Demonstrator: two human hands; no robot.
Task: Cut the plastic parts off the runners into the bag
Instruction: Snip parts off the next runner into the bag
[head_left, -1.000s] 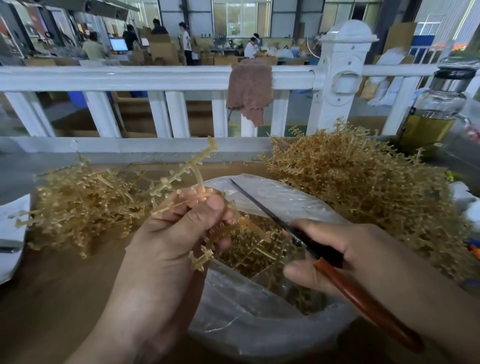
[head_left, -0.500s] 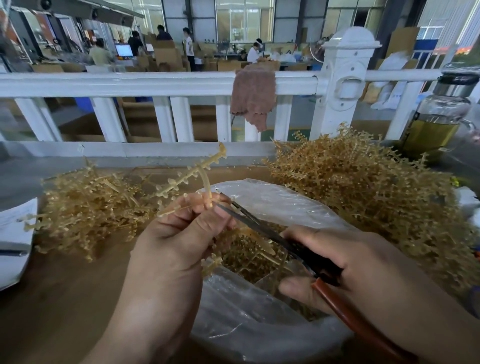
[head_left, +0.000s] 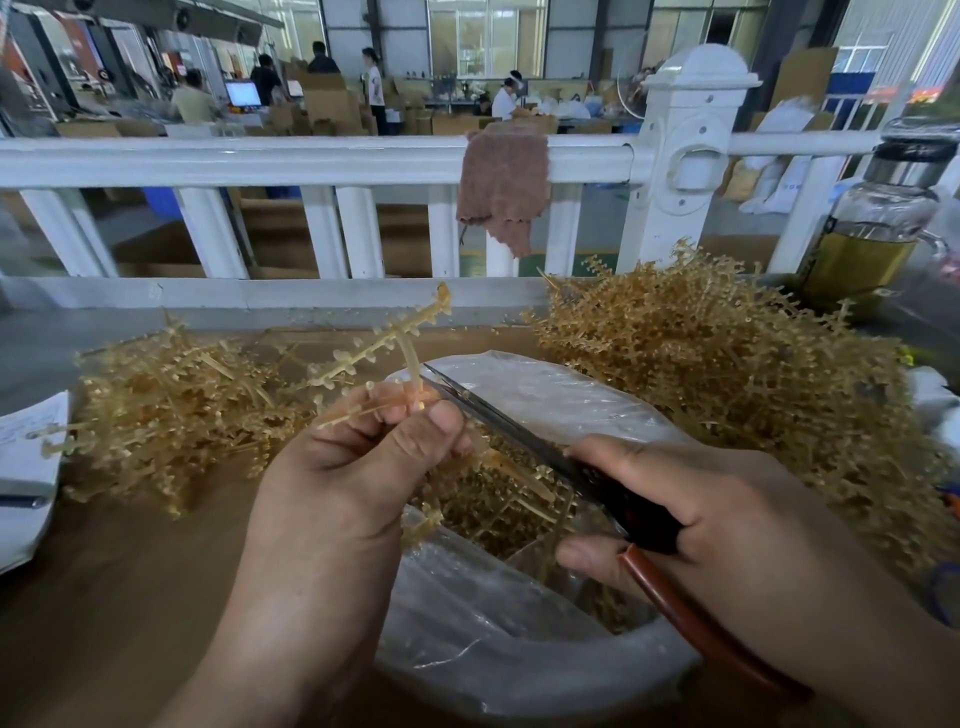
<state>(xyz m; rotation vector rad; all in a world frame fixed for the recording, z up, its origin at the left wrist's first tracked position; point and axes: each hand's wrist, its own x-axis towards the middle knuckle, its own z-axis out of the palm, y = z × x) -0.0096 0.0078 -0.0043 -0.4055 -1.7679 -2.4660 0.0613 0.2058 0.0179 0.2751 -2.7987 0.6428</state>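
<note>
Runner (head_left: 384, 338) pinched upright in the left hand (head_left: 343, 478) right over the open bag (head_left: 545, 400), so parts drop in as the right hand (head_left: 691, 514), gripping the scissors (head_left: 498, 421), snips.

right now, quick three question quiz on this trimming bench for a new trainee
1. True or false: the left hand holds the scissors.
2. What hangs over the white railing? A) brown cloth B) rubber glove C) coiled cable
3. Fill in: the runner is held above the open plastic ___.
Key: 1 false, the right hand grips them. 2 A. 3 bag.
</note>
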